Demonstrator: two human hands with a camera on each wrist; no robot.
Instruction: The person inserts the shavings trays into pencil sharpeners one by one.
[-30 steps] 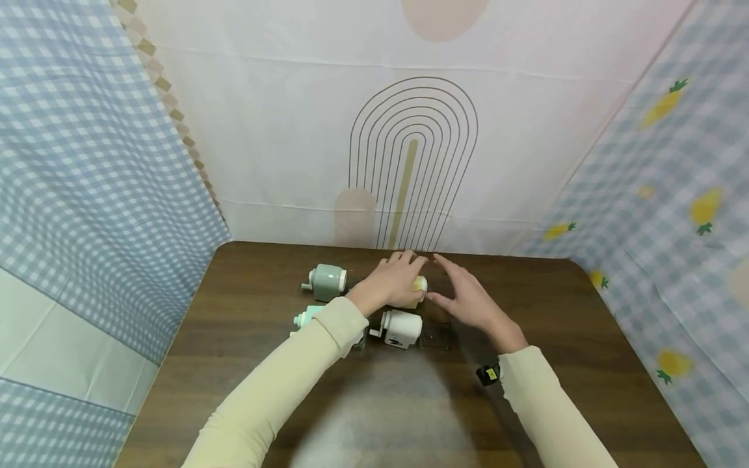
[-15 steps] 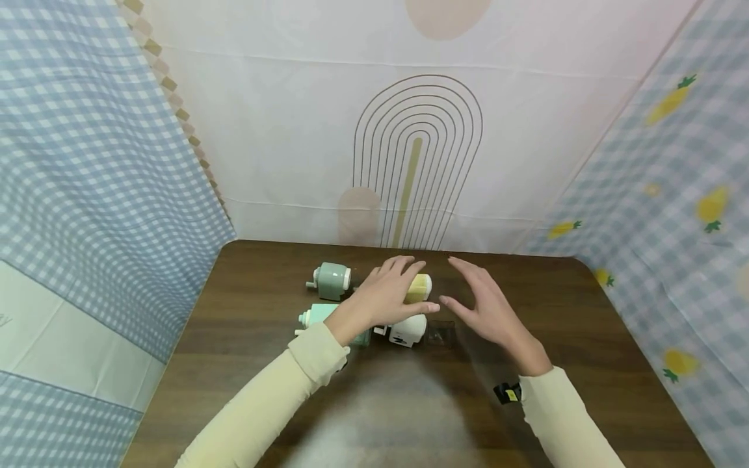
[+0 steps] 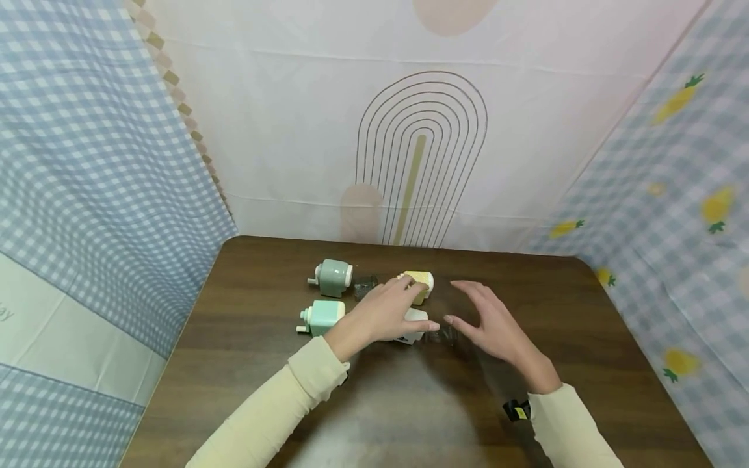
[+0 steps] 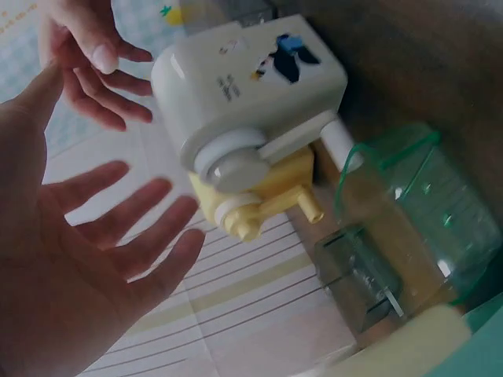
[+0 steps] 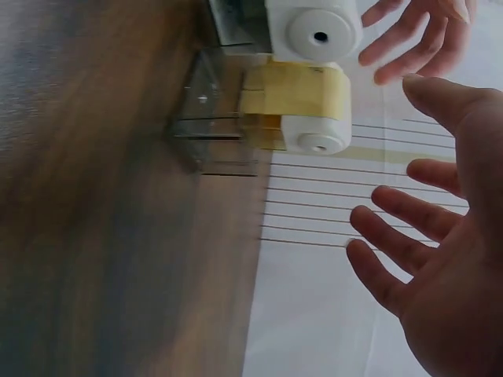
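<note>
My left hand (image 3: 377,318) hovers over the white crank pencil sharpener (image 4: 251,86), which has a penguin picture, with fingers spread and nothing held. In the head view that hand covers most of it. To the right, my right hand (image 3: 491,325) is held apart, thumb and fingers loosely spread, near a clear drawer (image 3: 447,335). Just behind the white sharpener stands a yellow pencil sharpener (image 3: 422,287), partly covered by the left fingers. A smoky clear drawer (image 4: 357,275) and a green-tinted clear drawer (image 4: 424,212) show in the left wrist view.
A dark green pencil sharpener (image 3: 333,278) stands at the back left, with a mint one (image 3: 326,316) in front of it. All are on a brown wooden table (image 3: 246,364). A patterned cloth (image 3: 281,143) hangs behind the table.
Both hands have drawn back from around the yellow sharpener toward the person. The left is now above the white sharpener, and the right has moved slightly rightward.
</note>
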